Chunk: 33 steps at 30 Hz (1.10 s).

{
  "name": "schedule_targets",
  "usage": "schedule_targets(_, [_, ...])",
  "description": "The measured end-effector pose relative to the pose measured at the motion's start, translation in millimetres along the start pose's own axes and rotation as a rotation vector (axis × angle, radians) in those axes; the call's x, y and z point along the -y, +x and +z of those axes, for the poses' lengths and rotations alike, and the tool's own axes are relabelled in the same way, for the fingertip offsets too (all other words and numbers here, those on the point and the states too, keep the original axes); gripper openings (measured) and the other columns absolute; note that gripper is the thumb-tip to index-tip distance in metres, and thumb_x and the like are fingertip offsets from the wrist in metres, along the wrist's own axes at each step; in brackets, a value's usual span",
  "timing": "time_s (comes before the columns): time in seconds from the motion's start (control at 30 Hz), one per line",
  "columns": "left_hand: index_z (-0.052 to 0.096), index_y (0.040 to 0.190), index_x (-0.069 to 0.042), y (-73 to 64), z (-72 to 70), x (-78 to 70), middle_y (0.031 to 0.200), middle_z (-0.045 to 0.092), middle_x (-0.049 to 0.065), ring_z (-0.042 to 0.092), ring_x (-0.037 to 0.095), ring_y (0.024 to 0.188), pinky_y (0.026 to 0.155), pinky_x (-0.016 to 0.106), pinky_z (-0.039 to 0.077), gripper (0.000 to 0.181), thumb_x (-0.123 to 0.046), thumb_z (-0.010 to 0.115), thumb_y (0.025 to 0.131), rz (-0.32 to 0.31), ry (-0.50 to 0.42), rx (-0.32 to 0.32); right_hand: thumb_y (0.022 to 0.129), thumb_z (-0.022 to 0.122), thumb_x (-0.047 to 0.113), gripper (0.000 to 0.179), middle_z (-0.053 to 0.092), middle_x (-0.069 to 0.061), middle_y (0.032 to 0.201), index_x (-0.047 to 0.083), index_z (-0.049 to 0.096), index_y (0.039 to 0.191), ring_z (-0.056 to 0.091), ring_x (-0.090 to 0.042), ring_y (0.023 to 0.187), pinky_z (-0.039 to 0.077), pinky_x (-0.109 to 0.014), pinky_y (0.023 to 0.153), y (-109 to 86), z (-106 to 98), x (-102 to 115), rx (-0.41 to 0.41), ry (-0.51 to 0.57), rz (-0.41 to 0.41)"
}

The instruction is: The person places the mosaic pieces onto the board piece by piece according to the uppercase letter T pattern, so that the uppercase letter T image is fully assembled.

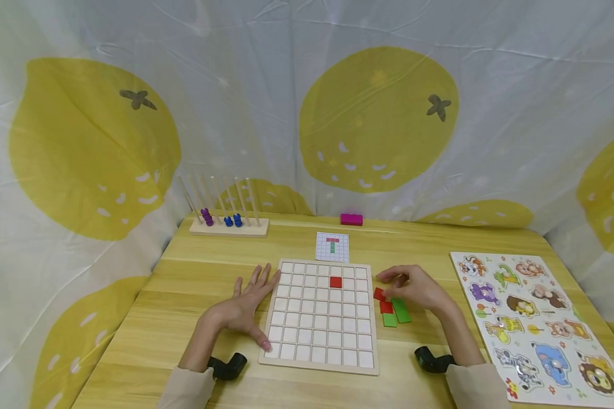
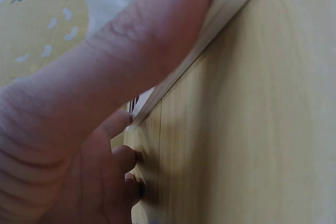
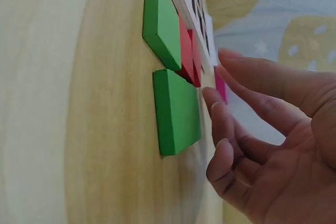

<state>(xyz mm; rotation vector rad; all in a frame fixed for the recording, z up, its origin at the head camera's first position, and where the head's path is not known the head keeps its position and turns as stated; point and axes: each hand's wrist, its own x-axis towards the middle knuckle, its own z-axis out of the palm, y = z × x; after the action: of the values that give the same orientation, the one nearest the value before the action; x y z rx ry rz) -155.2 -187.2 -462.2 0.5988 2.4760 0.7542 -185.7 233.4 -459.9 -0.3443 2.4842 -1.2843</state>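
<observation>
A wooden grid board (image 1: 319, 368) lies flat, with one red square tile (image 1: 335, 282) in a cell of an upper row. My left hand (image 1: 245, 307) rests spread along the board's left edge, thumb on its near corner and index finger by the far side. My right hand (image 1: 414, 287) hovers beside the board's right edge, its fingers loosely bent with nothing between them. Under and near it lie red tiles (image 1: 386, 307), a green tile (image 1: 389, 320) and a longer green piece (image 1: 401, 311). In the right wrist view a gap separates the fingertips from the nearest green piece (image 3: 176, 111).
A pattern card (image 1: 332, 247) with a red and green T lies behind the board. Beyond it sits a magenta block (image 1: 351, 219). A peg stand (image 1: 230, 229) with purple and blue pieces is at the back left. An animal puzzle (image 1: 534, 329) covers the right side.
</observation>
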Motion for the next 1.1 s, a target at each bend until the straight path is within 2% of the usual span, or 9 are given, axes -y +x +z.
schedule_targets(0.2, [-0.001, 0.167, -0.010, 0.3, 0.0, -0.1, 0.171, -0.020, 0.021, -0.024, 0.043, 0.158, 0.121, 0.073, -0.016, 0.152, -0.041, 0.099, 0.057, 0.003, 0.004, 0.000, 0.090, 0.080, 0.011, 0.033, 0.073, -0.014, 0.105, -0.001, 0.073, 0.119, 0.057, -0.020, 0.085, 0.050, -0.021, 0.069, -2.8, 2, -5, 0.017, 0.005, 0.010])
schedule_targets(0.47, [-0.001, 0.167, -0.010, -0.5, -0.7, -0.7, 0.171, -0.020, 0.021, -0.024, 0.043, 0.158, 0.121, 0.073, -0.017, 0.152, -0.040, 0.100, 0.057, -0.001, -0.001, 0.003, 0.088, 0.081, 0.011, 0.034, 0.072, -0.018, 0.105, -0.003, 0.074, 0.118, 0.057, -0.018, 0.085, 0.050, -0.020, 0.070, -5.8, 5, -4, 0.031, 0.052, -0.003])
schedule_targets(0.8, [-0.001, 0.167, -0.010, -0.6, -0.2, -1.0, 0.171, -0.020, 0.020, -0.024, 0.042, 0.158, 0.121, 0.072, -0.017, 0.152, -0.040, 0.100, 0.057, 0.000, -0.009, -0.004, 0.084, 0.084, 0.010, 0.032, 0.069, -0.013, 0.097, -0.002, 0.075, 0.112, 0.056, -0.018, 0.083, 0.050, -0.021, 0.069, -3.4, 9, -6, 0.003, 0.013, 0.006])
schedule_targets(1.1, [-0.001, 0.167, -0.010, -0.9, -0.6, -1.6, 0.171, -0.020, 0.021, -0.024, 0.042, 0.158, 0.122, 0.071, -0.018, 0.152, -0.039, 0.100, 0.057, -0.004, -0.014, -0.002, 0.081, 0.087, 0.013, 0.030, 0.072, -0.012, 0.095, 0.000, 0.076, 0.106, 0.055, -0.019, 0.080, 0.048, -0.022, 0.068, -3.1, 15, 0, -0.048, 0.014, 0.058])
